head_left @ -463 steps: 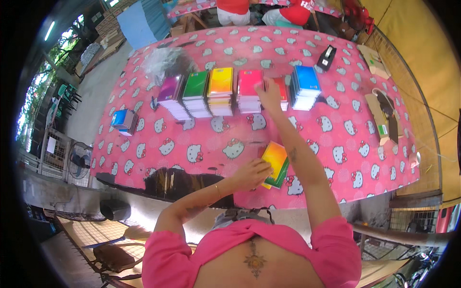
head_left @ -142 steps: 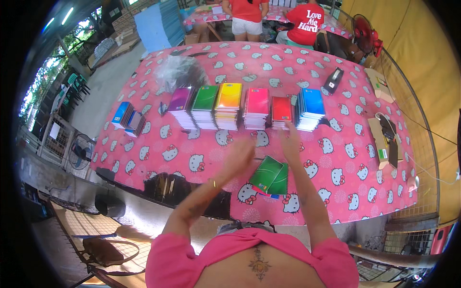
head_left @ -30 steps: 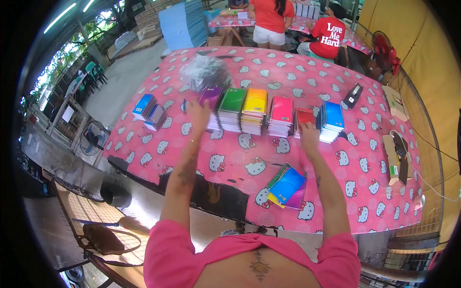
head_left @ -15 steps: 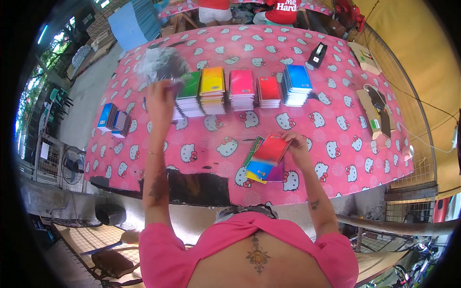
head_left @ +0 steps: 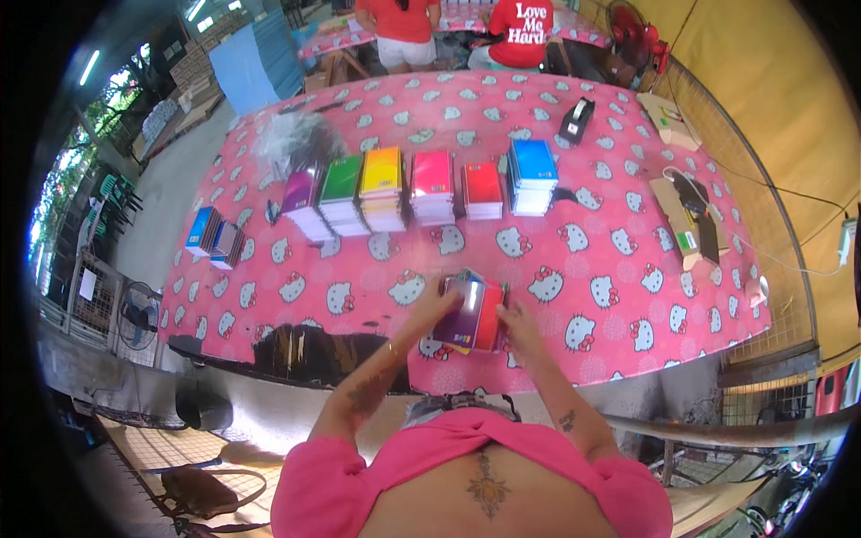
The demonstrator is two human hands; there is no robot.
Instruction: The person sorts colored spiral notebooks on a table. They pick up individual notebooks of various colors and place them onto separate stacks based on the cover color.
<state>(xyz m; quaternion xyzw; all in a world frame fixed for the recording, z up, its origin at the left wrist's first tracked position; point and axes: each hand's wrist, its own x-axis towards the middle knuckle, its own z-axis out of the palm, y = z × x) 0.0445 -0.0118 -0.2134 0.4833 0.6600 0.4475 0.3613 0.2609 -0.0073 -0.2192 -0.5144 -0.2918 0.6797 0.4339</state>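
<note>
Both hands clasp a small stack of glossy notebooks on the near edge of the pink tablecloth: left hand grips its left side, right hand its right. 6 coloured stacks lie beyond.

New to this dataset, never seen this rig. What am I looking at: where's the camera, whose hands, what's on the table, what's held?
No machine here: a person wears a fisheye camera on the head, looking down, so edges bend. The forearms from the bottom are their own. The left hand and right hand together hold a small stack of notebooks, purple on top, at the near edge of a pink patterned table. Farther back stands a row of coloured notebook stacks, purple to blue. A tape dispenser sits behind.
</note>
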